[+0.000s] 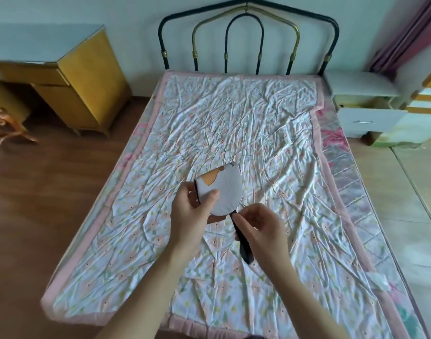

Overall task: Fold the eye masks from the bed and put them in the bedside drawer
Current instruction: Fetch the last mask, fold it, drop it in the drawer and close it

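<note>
Eye mask (225,189), folded, grey-white with an orange patch, is held above the bed (234,113): your left hand (193,207) pinches it, thumb on top; your right hand (259,225) pinches its dark strap (244,243). White bedside drawer (367,122) stands right of the headboard (248,37)

Between the hands, a grey eye mask (226,189) with an orange patch and black strap (242,241); beneath them, a floral, pink-bordered bedsheet (234,113).
</note>
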